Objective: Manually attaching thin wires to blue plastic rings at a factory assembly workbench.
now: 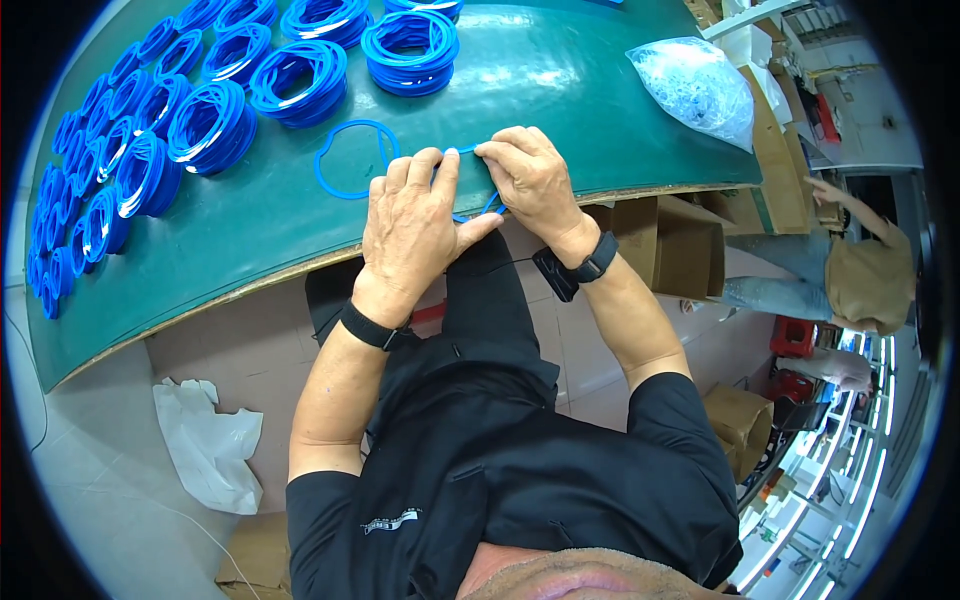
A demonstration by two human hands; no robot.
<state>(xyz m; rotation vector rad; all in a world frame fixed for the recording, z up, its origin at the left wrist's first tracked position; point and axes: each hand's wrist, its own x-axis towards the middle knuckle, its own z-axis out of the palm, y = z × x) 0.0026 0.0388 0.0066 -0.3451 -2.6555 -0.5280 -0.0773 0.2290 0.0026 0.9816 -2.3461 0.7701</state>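
Observation:
A thin blue cord (467, 150) runs between my hands near the front edge of the green-topped table. My right hand (537, 182) pinches it between thumb and fingertips. My left hand (412, 222) lies over the cord with its fingertips bent down on it and its thumb reaching toward my right hand. Another bit of blue strand shows below, between the left thumb and the right hand. To the left of my left fingers, a single blue loop (319, 165) lies on the table; whether it joins the held cord is hidden under the hand.
Many blue coils (212, 130) stand in rows on the left and far side of the green table (560, 90). A clear plastic bag (694, 92) sits at the right end. Cardboard boxes (690, 250) stand below the right edge. Another person (868, 280) is farther right.

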